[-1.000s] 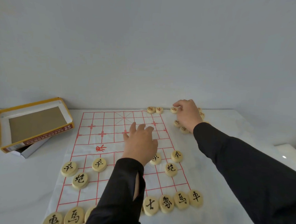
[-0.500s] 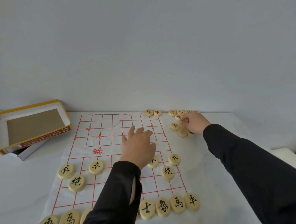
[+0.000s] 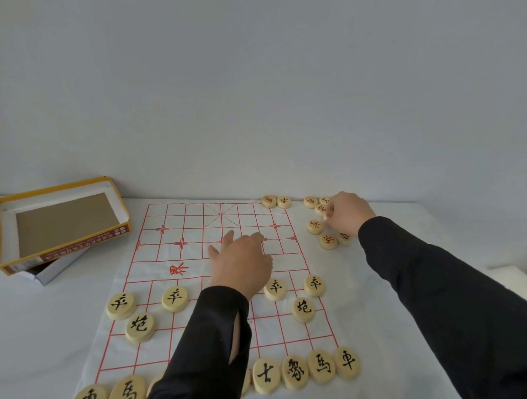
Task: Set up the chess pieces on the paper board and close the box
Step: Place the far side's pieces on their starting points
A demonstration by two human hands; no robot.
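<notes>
A white paper board (image 3: 192,256) with a red grid lies on the table. Black-lettered wooden pieces (image 3: 302,309) stand on its near rows. Two red-lettered pieces (image 3: 276,202) sit at the far right corner of the grid. My left hand (image 3: 240,265) rests flat on the middle of the board, fingers spread. My right hand (image 3: 345,214) has its fingers curled among a loose cluster of red-lettered pieces (image 3: 327,240) off the board's far right corner; it seems to pinch one of them. The yellow-edged box lid (image 3: 62,222) lies open side up, tilted on the box base (image 3: 57,269).
The box stands at the far left of the white table, by the wall. The table's right edge runs past my right sleeve (image 3: 452,300). My left sleeve (image 3: 211,349) hides part of the near row of pieces.
My right hand has drawn back from the far row of pieces into the loose cluster and curled its fingers there. My left hand has stayed on the board.
</notes>
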